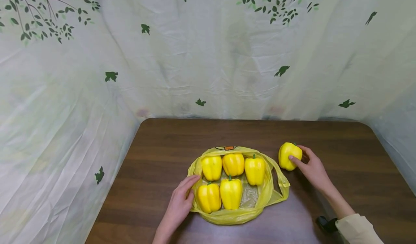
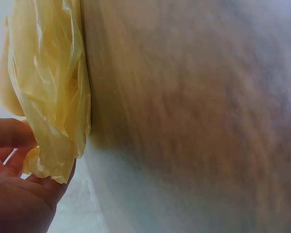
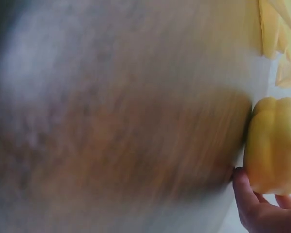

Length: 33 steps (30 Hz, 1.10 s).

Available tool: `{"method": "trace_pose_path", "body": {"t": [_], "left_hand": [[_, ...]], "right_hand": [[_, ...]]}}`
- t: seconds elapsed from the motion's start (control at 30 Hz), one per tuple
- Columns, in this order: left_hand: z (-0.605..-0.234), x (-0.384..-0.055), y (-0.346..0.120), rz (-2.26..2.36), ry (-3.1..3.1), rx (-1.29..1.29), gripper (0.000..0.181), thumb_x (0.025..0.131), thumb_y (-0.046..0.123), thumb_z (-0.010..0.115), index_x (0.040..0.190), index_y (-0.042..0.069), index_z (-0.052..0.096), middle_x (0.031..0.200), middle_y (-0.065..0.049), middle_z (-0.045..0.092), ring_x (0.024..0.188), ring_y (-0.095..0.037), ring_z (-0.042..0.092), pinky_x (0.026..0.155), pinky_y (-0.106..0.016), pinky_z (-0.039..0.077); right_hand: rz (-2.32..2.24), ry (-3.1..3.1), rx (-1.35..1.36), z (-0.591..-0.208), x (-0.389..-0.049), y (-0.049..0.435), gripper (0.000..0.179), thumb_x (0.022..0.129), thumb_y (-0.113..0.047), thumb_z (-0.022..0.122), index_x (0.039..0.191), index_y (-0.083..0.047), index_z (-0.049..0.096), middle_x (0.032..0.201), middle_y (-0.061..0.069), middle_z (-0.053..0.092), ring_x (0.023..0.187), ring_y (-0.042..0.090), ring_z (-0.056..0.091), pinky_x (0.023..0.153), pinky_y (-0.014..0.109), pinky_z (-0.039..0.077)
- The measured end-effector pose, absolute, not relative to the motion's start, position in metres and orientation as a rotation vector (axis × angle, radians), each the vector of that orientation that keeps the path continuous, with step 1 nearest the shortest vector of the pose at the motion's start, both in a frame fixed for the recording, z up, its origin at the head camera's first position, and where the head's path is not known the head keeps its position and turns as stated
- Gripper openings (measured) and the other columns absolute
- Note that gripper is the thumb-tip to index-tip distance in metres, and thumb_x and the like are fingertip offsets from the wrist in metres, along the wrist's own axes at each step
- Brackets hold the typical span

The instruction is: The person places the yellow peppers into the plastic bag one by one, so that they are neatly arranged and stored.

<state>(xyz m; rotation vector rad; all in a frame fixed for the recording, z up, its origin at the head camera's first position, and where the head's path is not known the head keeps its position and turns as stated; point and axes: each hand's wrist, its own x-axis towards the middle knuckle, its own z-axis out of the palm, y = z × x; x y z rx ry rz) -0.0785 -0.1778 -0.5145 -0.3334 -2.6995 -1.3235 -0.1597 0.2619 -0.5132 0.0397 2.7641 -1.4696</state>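
Observation:
A yellow plastic bag lies spread open on the table, holding several yellow bell peppers in two rows. At its left rim is my left hand; in the left wrist view the thumb and fingers of this hand hold the crinkled edge of the bag. Right of the bag, my right hand grips a separate yellow bell pepper from its right side. The right wrist view shows that pepper standing close to the tabletop, with fingers at its near end.
The dark brown wooden table reaches back to a pale curtain printed with leaves. A loop handle of the bag extends right, toward the separate pepper. A dark band is on my right wrist.

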Motion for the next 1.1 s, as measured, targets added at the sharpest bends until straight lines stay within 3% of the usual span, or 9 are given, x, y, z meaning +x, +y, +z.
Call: {"method": "trace_pose_path", "body": {"t": [0.33,0.47,0.57,0.7,1.1], "left_hand": [[-0.515,-0.078,-0.178,-1.340,-2.680,-0.342,0.047,0.085,-0.017,0.057,0.127,0.004,0.066,0.131,-0.002,0.060,0.126,-0.022,0.051,0.106,-0.045,0.039],[-0.515,-0.078,-0.178,-1.336,-2.675,-0.341,0.047,0.085,-0.017,0.057,0.126,0.004,0.066,0.131,-0.002,0.060,0.126,-0.022,0.052,0.106,-0.045,0.039],[-0.515,-0.078,-0.178,-1.330,-2.674,-0.344,0.047,0.085,-0.017,0.058,0.126,0.004,0.066,0.130,-0.002,0.060,0.126,-0.022,0.052,0.106,-0.045,0.040],[-0.515,-0.078,-0.177,-1.333,-2.675,-0.347,0.047,0.085,-0.017,0.058,0.126,0.003,0.066,0.130,-0.002,0.060,0.126,-0.022,0.052,0.105,-0.045,0.040],[-0.514,-0.078,-0.177,-1.342,-2.679,-0.346,0.047,0.085,-0.018,0.057,0.126,0.003,0.066,0.131,-0.003,0.060,0.126,-0.024,0.052,0.105,-0.045,0.040]], "right_hand": [[-1.502,2.750,0.132,-0.511,-0.155,0.261,0.074,0.094,-0.045,0.062,0.144,0.005,0.037,0.139,0.029,0.044,0.124,0.046,0.046,0.098,0.058,0.044],[-1.522,2.756,0.159,-0.508,-0.152,0.262,0.073,0.094,-0.045,0.062,0.144,0.003,0.038,0.139,0.027,0.045,0.123,0.045,0.047,0.094,0.050,0.048],[-1.555,2.755,0.177,-0.506,-0.149,0.263,0.072,0.094,-0.045,0.062,0.144,0.002,0.039,0.140,0.025,0.045,0.123,0.043,0.047,0.088,0.030,0.050],[-1.594,2.756,0.187,-0.505,-0.145,0.266,0.070,0.094,-0.044,0.063,0.144,0.001,0.040,0.140,0.025,0.045,0.123,0.042,0.046,0.075,0.009,0.042],[-1.658,2.810,0.226,-0.497,-0.128,0.264,0.061,0.096,-0.038,0.063,0.141,-0.001,0.044,0.135,0.020,0.049,0.116,0.035,0.048,0.074,0.006,0.042]]}}
